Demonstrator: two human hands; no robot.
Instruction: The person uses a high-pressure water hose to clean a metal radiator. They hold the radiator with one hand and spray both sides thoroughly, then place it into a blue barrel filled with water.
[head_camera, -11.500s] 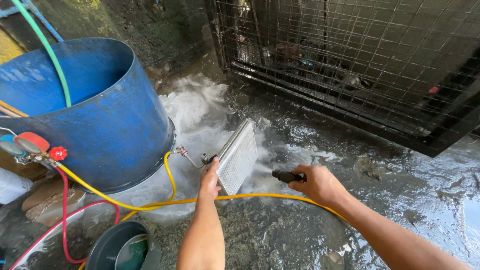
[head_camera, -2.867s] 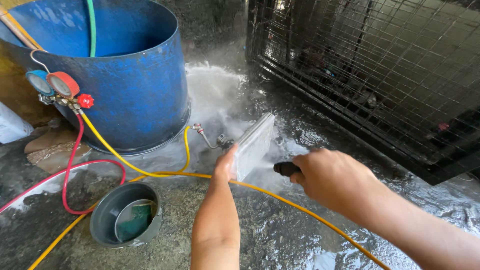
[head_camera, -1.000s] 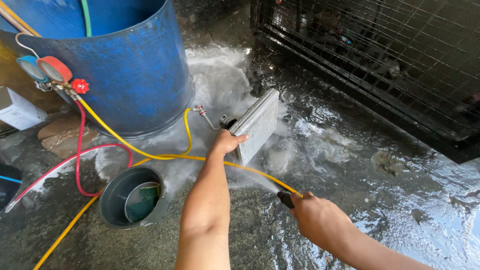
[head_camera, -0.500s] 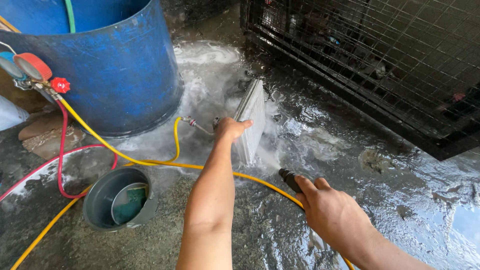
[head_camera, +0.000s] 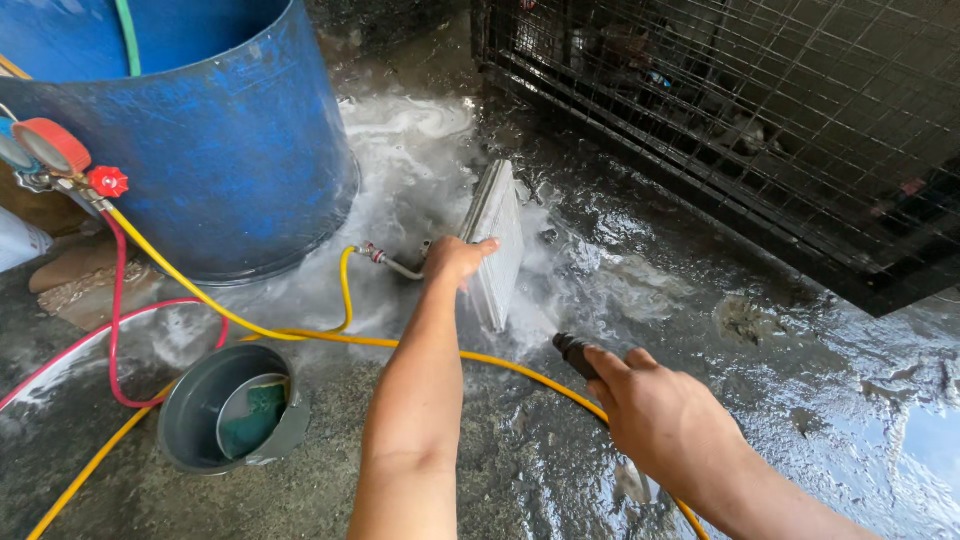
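Observation:
My left hand (head_camera: 455, 260) grips the near top edge of a flat silver finned metal panel (head_camera: 498, 240) that stands on its edge on the wet floor. My right hand (head_camera: 660, 415) is closed around a black spray nozzle (head_camera: 575, 352), whose tip points at the lower part of the panel. White spray and foam spread around the panel's base. A yellow hose (head_camera: 300, 335) runs across the floor under my left arm toward my right hand.
A big blue barrel (head_camera: 200, 150) stands at left with a green hose inside. Red gauges (head_camera: 60, 150) with red and yellow hoses hang beside it. A grey bucket (head_camera: 230, 415) sits near my left arm. A black wire cage (head_camera: 750, 110) fills the right back.
My right hand with the nozzle has come closer to the panel and aims lower at it. My left hand stays on the panel's edge. The view shifted slightly.

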